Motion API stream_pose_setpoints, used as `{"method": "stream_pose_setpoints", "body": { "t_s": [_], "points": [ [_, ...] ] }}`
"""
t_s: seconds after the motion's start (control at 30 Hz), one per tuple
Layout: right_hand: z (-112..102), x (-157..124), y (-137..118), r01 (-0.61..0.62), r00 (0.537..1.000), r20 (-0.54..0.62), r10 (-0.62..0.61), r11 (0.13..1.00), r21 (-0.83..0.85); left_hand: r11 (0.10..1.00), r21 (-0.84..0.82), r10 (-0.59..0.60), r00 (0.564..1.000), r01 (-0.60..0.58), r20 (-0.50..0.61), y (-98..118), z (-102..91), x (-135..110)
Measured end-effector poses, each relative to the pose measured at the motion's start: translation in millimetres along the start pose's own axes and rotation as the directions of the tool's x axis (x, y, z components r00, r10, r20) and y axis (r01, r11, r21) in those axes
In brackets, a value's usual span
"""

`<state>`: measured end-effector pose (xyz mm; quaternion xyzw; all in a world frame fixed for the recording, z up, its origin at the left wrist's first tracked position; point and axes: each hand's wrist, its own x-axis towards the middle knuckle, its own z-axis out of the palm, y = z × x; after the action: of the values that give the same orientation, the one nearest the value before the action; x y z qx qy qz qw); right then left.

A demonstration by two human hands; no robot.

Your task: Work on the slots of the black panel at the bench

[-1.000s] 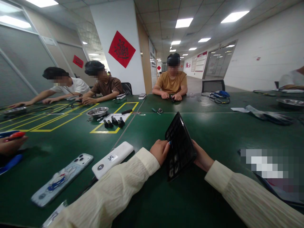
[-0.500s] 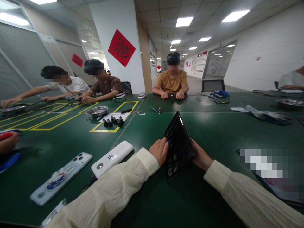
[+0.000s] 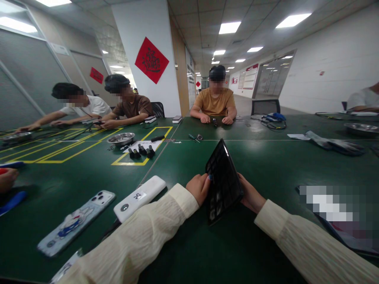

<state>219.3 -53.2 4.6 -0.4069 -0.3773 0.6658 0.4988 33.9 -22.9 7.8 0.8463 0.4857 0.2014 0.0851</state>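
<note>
A thin black tablet (image 3: 225, 183) with a glossy, dark face stands tilted above the table in front of me. Faint pale reflections and grid lines show on that face. My right hand (image 3: 251, 194) is closed on the tablet's right edge, its fingers mostly hidden behind. At the left edge, my left hand (image 3: 199, 188) is closed, with the fingers bent and the tips against the tablet. A small blue spot shows at its fingertip; I cannot make out what it is.
Left of my arm lie a white power bank (image 3: 140, 197) and a phone in a rabbit case (image 3: 77, 223). Farther off are black cylindrical parts (image 3: 142, 151), a metal bowl (image 3: 121, 139) and a screwdriver (image 3: 194, 137). Gloves (image 3: 331, 144) lie right. Co-workers sit around the green table (image 3: 177, 165).
My hands and the tablet have hardly moved. At the far left, a co-worker's outstretched hand has drawn back to the right, and the nearer hand at the left edge has shifted left.
</note>
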Motion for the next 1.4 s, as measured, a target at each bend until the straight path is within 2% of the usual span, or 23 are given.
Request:
{"method": "stream_pose_setpoints", "body": {
  "t_s": [0.13,0.33,0.53,0.9,1.23,1.4],
  "points": [
    [-0.9,1.7,0.8,0.007,1.0,0.007,-0.007,1.0,0.006,0.999,0.019,-0.025,1.0,0.025,-0.006,0.8,-0.8,-1.1],
    [-3.9,3.9,4.6,0.016,1.0,0.008,-0.016,1.0,0.01,1.0,0.028,0.002,1.0,-0.002,0.001,0.6,0.5,-0.9],
    [-7.0,7.4,7.9,0.013,1.0,0.018,-0.013,1.0,0.025,0.998,-0.06,-0.01,0.999,0.008,-0.043,1.3,1.3,-2.6],
    [-6.2,6.5,7.8,0.014,1.0,0.015,-0.015,0.999,0.035,1.0,-0.006,-0.008,1.0,0.008,-0.02,-1.0,0.4,-0.7],
    [-4.4,6.5,5.3,0.01,1.0,0.002,-0.01,1.0,0.029,0.996,-0.085,-0.026,1.0,0.026,-0.001,-1.8,-0.4,1.9],
    [-4.7,6.3,5.9,0.005,1.0,0.004,-0.005,0.999,0.047,0.98,-0.188,-0.067,0.997,0.071,0.026,-1.7,-1.0,2.6]
  ]
}}
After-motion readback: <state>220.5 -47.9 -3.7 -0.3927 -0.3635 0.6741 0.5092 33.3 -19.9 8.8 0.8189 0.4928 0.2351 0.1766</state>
